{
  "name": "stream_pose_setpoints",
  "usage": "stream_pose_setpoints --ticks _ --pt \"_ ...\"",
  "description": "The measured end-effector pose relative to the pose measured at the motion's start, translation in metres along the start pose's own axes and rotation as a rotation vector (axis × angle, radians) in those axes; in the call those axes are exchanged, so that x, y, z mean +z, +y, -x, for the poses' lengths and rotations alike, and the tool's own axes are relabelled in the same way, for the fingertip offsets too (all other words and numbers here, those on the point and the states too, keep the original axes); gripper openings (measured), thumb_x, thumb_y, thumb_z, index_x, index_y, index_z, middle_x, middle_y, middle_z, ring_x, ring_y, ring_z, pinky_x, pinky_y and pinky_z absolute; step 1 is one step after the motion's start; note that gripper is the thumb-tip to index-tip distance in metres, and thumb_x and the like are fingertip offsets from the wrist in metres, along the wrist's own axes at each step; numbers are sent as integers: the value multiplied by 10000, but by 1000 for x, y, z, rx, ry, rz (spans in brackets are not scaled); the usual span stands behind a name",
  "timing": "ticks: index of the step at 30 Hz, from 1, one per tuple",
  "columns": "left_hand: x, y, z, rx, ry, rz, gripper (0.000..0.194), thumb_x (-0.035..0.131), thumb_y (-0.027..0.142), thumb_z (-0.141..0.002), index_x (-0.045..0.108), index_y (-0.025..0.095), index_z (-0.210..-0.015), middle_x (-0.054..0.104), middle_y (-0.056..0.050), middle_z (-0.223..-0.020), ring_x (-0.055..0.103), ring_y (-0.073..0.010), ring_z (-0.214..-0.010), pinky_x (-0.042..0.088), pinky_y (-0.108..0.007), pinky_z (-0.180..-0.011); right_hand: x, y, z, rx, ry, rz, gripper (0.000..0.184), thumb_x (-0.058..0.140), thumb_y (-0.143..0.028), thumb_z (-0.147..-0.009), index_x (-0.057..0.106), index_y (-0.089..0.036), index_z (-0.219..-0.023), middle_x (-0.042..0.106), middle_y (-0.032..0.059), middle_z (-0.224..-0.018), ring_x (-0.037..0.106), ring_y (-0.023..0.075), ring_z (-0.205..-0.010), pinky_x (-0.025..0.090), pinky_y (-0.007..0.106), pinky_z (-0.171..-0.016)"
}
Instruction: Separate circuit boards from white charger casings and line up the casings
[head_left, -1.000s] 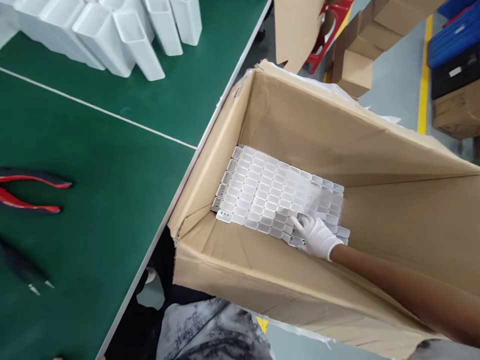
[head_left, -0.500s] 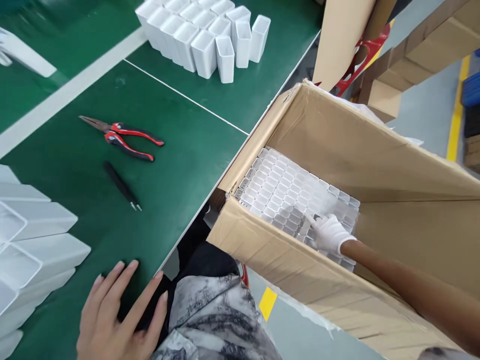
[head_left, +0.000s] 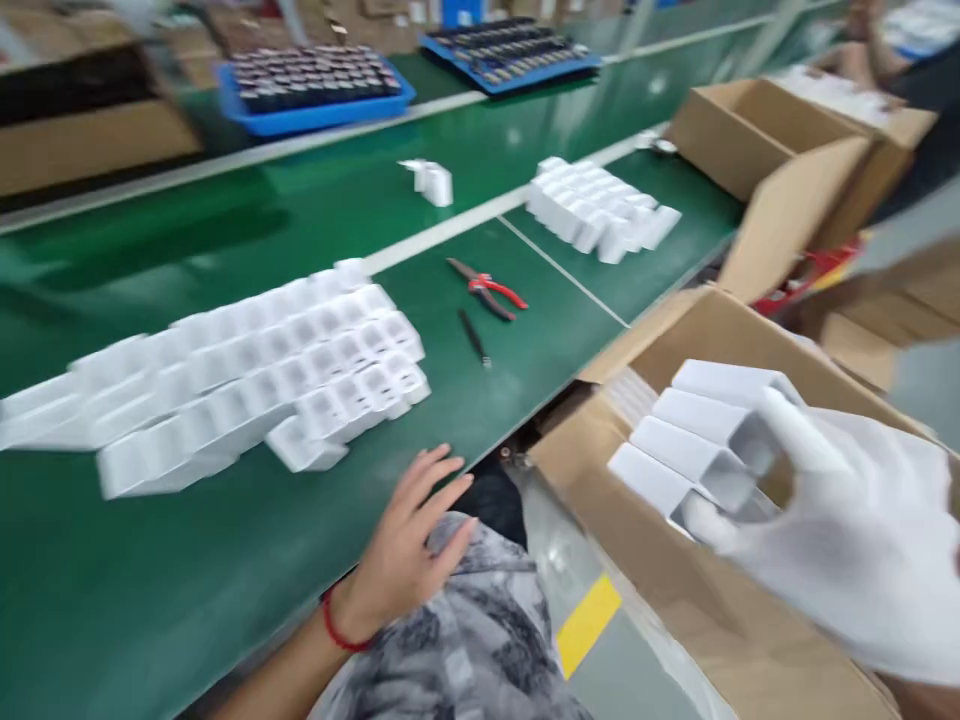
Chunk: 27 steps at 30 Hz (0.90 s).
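My right hand (head_left: 847, 530), in a white glove and blurred, grips a row of several white rectangular plastic sleeves (head_left: 694, 432) between thumb and fingers. It holds them over the open cardboard box (head_left: 645, 580). Part of a packed layer of similar pieces (head_left: 628, 393) shows inside the box, mostly hidden by the held row. My bare left hand (head_left: 416, 535), a red cord at its wrist, rests at the edge of the green table (head_left: 247, 580) with its fingers spread and holds nothing. To its left stand several rows of white sleeves (head_left: 247, 350).
Red-handled pliers (head_left: 484, 286) and a slim black tool (head_left: 472, 336) lie mid-table. Another group of white sleeves (head_left: 592, 210) stands farther back. Blue trays (head_left: 315, 115) are across the table. Another open carton (head_left: 739, 140) and a co-worker's arm (head_left: 866, 40) are at the far right.
My right hand has come up from the packed layer, now gripping a row of white sleeves. The view has swung left and up, showing more of the table. My left hand stays by the edge.
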<state>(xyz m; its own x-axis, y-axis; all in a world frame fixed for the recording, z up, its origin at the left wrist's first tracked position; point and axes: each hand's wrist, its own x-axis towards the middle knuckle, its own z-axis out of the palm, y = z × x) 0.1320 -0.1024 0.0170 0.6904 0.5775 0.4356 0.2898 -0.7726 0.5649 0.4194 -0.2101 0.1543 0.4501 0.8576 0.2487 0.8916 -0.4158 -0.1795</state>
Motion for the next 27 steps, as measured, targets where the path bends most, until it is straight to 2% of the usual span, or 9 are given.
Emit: stream_pose_setpoints --ticks 2,4,8,10,13,16,19,22,27 --pt "-15 5 18 -67 156 78 478 599 205 -929 482 197 -1392 621 -152 -1285 602 -285 -1262 556 -480 -1045 8 -47 -4 -282 31 -16 372 536 -461 -674 528 -379 -1037 463 34 -589 453 298 -551 340 443 -595" --pt "-29 7 41 -140 360 117 563 633 341 -933 436 203 -1442 591 -165 -1271 611 -293 -1212 569 -485 -997 25 -97 -1 -503 -61 -136 427 526 -493 -718 493 -407 -1135 503 14 -596 478 289 -523 356 414 -534" --pt "-58 3 96 -354 760 47 823 667 712 -789 456 239 -1429 569 -139 -1190 608 -298 -1111 562 -493 -931 74 -205 28 -690 -291 -123 543 601 -537 -696 597 -237 -1149 669 101 -810 596 312 -705 459 444 -662" --pt "-75 0 119 -486 769 -88 896 671 789 -695 497 251 -1391 572 -133 -1187 587 -304 -1110 542 -491 -939 95 -253 44 -687 -342 5 559 648 -503 -701 656 -122 -1110 677 148 -842 602 318 -748 453 442 -712" --pt "-95 -7 141 -603 571 -177 1015 677 832 -615 471 242 -1414 549 -157 -1265 563 -342 -1173 514 -523 -987 115 -300 59 -754 -255 120 667 694 -522 -739 659 18 -1130 670 199 -828 586 311 -704 435 425 -652" --pt "-104 -16 148 -687 427 -158 967 789 617 -737 337 230 -1500 536 -181 -1331 562 -348 -1211 519 -504 -984 119 -300 54 -876 -189 26 682 653 -638 -814 666 -26 -1113 670 162 -768 590 299 -652 435 407 -579" --pt "-106 -25 148 -733 364 -121 862 804 375 -802 313 230 -1495 579 -173 -1324 584 -328 -1185 521 -470 -954 117 -271 35 -997 -128 -325 429 573 -460 -970 616 -123 -1232 700 82 -797 644 227 -692 497 348 -620" --pt "-107 -31 148 -744 362 -32 868 819 385 -784 315 210 -1468 603 -171 -1304 598 -319 -1156 521 -463 -944 126 -242 22 -912 -205 -489 457 579 -357 -997 516 -187 -1416 689 33 -859 619 133 -622 516 260 -588" --pt "-112 -30 152 -764 400 -11 929 856 460 -725 327 194 -1442 587 -179 -1288 583 -333 -1169 520 -490 -977 163 -228 29 -897 -360 -546 636 573 -417 -996 337 -266 -1567 638 7 -867 607 132 -630 562 267 -608"
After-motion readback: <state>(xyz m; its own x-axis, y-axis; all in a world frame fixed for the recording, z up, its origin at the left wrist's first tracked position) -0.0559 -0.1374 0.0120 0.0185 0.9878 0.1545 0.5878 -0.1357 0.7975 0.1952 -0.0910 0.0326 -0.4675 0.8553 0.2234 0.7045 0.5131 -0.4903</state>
